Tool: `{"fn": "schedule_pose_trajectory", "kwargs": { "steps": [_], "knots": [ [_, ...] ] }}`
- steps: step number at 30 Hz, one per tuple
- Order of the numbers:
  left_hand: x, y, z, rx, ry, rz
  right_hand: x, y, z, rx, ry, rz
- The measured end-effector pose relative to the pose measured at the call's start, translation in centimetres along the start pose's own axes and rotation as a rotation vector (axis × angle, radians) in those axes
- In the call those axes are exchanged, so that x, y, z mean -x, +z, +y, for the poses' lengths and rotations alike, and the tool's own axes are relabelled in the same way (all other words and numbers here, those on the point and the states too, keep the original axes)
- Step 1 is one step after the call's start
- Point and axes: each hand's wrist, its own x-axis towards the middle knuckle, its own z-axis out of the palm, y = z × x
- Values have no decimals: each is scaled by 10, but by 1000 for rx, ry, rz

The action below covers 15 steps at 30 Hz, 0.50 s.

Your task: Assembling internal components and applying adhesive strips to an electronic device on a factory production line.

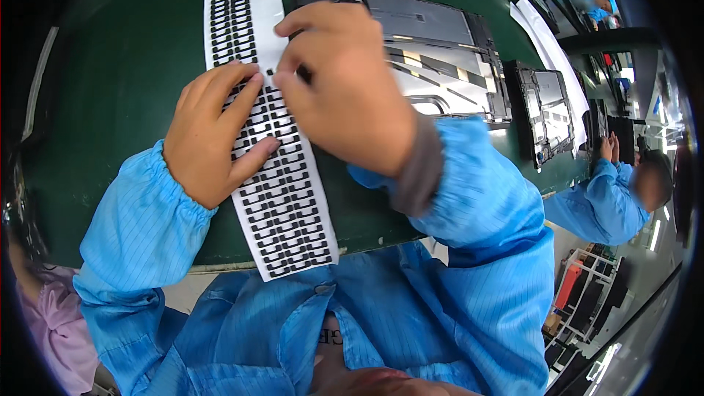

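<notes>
A long white backing sheet [258,1] with rows of small black die-cut stickers lies on the green table, its lower end hanging over the near edge. My left hand [209,128] rests flat on it with fingers spread, pressing it down. Above the sheet's right edge, my right hand [352,77] is pinched at thumb and forefinger. One small black sticker [270,72] shows at those fingertips, by a bare stretch of the sheet. Just right of my right hand lies a black and silver flat panel housing [440,51], partly hidden behind the hand.
A second black and silver housing [544,114] lies further right, beside white sheets [546,44]. A co-worker in blue [609,198] sits past them at the right. Someone's pink sleeve [62,323] is at the lower left. A shelf rack [583,297] stands at the lower right.
</notes>
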Motion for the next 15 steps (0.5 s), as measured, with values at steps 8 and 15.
{"fn": "schedule_pose_trajectory", "kwargs": {
  "steps": [8,15],
  "knots": [
    [2,-14,7,-4,-7,-45,53,-121,25,-645,677,-29],
    [-34,5,47,143,412,23,70,-100,30,-560,507,-129]
  ]
}}
